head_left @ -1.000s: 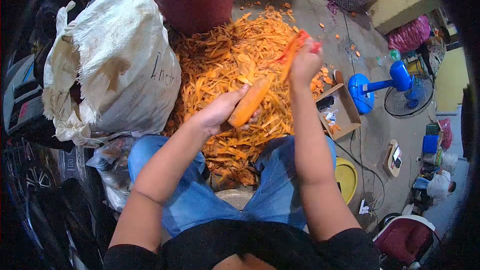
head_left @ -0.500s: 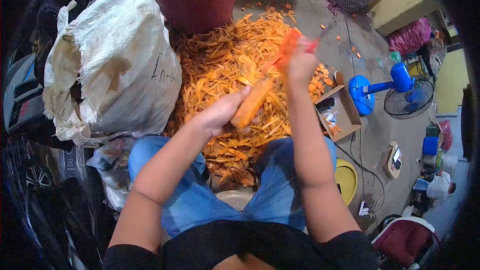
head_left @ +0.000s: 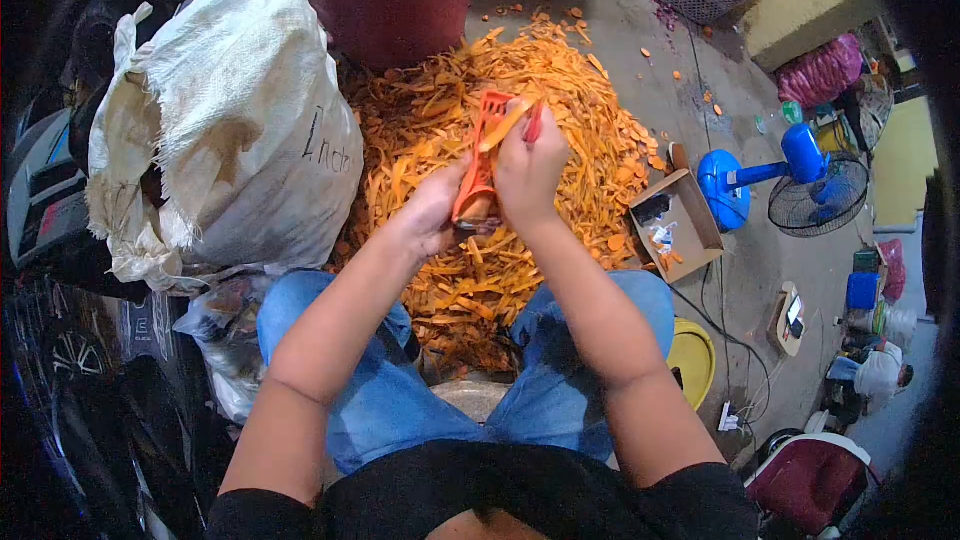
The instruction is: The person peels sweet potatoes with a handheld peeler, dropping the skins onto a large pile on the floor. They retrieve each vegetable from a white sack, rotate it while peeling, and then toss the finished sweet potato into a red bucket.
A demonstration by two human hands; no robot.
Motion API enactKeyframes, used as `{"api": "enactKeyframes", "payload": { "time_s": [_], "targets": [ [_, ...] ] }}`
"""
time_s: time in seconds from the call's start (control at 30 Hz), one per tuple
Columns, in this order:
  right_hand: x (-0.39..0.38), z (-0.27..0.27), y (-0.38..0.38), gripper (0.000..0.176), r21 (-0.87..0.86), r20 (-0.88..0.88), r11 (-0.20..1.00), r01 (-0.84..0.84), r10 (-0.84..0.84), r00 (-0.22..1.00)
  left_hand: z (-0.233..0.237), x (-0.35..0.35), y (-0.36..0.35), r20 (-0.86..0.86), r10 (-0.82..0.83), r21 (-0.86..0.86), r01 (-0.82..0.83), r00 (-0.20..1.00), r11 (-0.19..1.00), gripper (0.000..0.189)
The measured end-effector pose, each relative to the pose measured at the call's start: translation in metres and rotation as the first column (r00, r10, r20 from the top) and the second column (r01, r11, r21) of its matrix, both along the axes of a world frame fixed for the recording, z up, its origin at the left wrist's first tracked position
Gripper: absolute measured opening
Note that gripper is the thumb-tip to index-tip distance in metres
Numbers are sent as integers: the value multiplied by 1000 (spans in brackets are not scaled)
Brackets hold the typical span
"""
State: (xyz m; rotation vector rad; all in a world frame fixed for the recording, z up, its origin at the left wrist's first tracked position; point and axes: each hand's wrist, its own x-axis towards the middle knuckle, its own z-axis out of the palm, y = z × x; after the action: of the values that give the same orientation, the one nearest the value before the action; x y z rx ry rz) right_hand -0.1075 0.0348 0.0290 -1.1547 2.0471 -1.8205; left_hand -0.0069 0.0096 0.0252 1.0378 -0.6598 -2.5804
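My left hand [head_left: 438,208] is closed around a carrot [head_left: 481,208], whose near end shows between my hands while the rest is mostly covered. In my right hand [head_left: 532,168] is a red-orange peeler [head_left: 489,116], its slotted body lying along the carrot. A strip of orange peel [head_left: 507,126] stands up by my right fingers. Below both hands spreads a big heap of carrot peelings [head_left: 590,130] on the floor, reaching back between my knees.
A white woven sack [head_left: 265,100] stands at the left and a dark red tub [head_left: 390,10] behind the heap. On the right are a cardboard box [head_left: 697,215], a blue fan [head_left: 722,188], a cable and a yellow lid [head_left: 697,365]. A person [head_left: 875,375] sits far right.
My right hand has swung left and toward me with the peeler, from beyond the carrot's far end to along it. My left hand stays near the same place, gripping the carrot.
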Motion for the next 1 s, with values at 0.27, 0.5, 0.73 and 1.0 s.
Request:
{"api": "enactKeyframes", "payload": {
  "time_s": [0.27, 0.5, 0.73, 1.0],
  "targets": [
    [-95, -6, -7, 18, 83, 347, 878, 471, -468, 813, 9, 2, 13, 20, -271, 1, 271, 962, 962, 38],
    [-5, 7, 1, 18, -114, 71, 992, 57, -49, 996, -19, 2, -4, -257, -83, 104, 113, 963, 988, 32],
    [-90, -15, -11, 19, 18, 72, 902, 431, -431, 899, 18, 7, 18, 79, -391, -54, 396, 917, 917, 44],
    [-25, 5, -6, 19, -104, 176, 989, 108, -89, 980, -20, 3, -6, -200, -117, 86, 136, 973, 987, 40]
  ]
}}
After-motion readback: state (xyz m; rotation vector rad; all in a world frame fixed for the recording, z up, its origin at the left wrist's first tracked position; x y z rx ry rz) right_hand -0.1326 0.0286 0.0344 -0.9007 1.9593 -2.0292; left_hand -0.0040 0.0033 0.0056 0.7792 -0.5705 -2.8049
